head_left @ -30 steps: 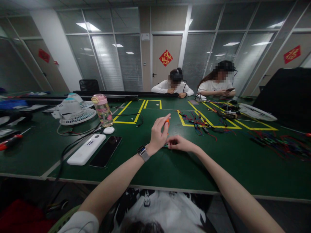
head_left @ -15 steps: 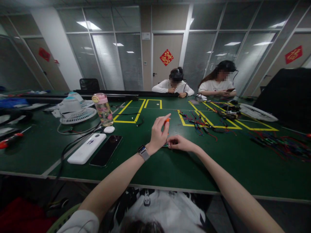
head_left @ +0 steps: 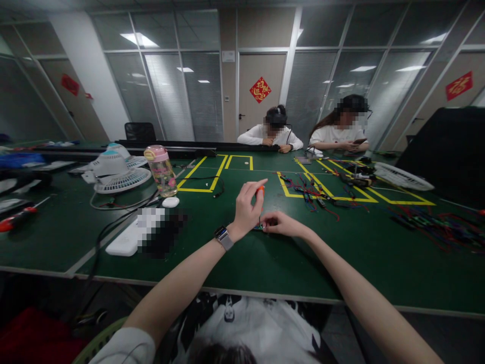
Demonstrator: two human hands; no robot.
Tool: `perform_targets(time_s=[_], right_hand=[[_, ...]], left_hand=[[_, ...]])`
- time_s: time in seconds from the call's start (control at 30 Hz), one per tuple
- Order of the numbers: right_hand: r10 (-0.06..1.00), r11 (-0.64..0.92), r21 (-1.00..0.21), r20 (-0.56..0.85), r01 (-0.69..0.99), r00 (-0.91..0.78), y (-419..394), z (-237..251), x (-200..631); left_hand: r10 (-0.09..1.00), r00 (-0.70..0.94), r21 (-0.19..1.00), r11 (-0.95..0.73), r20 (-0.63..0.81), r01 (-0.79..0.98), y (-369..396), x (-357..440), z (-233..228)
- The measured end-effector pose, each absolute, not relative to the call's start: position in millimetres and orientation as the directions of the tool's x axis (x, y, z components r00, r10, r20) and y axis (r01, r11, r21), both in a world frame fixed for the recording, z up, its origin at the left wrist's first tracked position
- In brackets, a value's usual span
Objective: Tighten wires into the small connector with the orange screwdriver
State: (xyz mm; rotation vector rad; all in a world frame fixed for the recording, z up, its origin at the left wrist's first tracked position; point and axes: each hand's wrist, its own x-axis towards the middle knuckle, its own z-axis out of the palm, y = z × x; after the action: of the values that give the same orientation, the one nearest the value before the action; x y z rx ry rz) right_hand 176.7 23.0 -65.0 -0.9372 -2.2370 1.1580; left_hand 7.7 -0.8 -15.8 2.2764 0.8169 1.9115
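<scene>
My left hand (head_left: pixel 247 209), with a watch on its wrist, is closed round a small orange-handled screwdriver (head_left: pixel 260 191) held upright, tip down. The tip meets a small green part (head_left: pixel 259 227) lying on the green table (head_left: pixel 265 263). My right hand (head_left: pixel 281 224) pinches that part against the table right beside the tip. Both hands are near the table's middle, well in from its front edge.
A white power bank (head_left: pixel 125 241) and a blurred flat item lie to the left, with a pink-capped bottle (head_left: pixel 161 171), a white fan (head_left: pixel 117 177) and a red screwdriver (head_left: pixel 17 218). Coloured wires (head_left: pixel 314 194) lie in yellow-taped boxes. Two people sit at the far side.
My hands stay in place; the left fingers shift slightly on the screwdriver handle. The view has barely moved.
</scene>
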Motion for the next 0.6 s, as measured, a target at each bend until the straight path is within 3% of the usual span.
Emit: perform_targets(time_s=[0.2,0.43,0.6], right_hand=[[0.743,0.412,-0.837,0.080,0.360,-0.665,23.9,-66.5,176.4],[0.740,0.426,-0.829,0.089,0.362,-0.667,23.8,-65.3,176.5],[0.738,0.423,-0.834,0.091,0.353,-0.669,24.3,-66.4,177.5]], left_hand=[[0.423,0.051,0.363,-0.829,0.905,0.425,-0.9,8.3,-15.5],[0.470,0.117,0.411,-0.848,0.875,0.335,-0.3,8.1,-16.0],[0.461,0.068,0.401,-0.828,0.885,0.392,1.3,7.8,-16.8]])
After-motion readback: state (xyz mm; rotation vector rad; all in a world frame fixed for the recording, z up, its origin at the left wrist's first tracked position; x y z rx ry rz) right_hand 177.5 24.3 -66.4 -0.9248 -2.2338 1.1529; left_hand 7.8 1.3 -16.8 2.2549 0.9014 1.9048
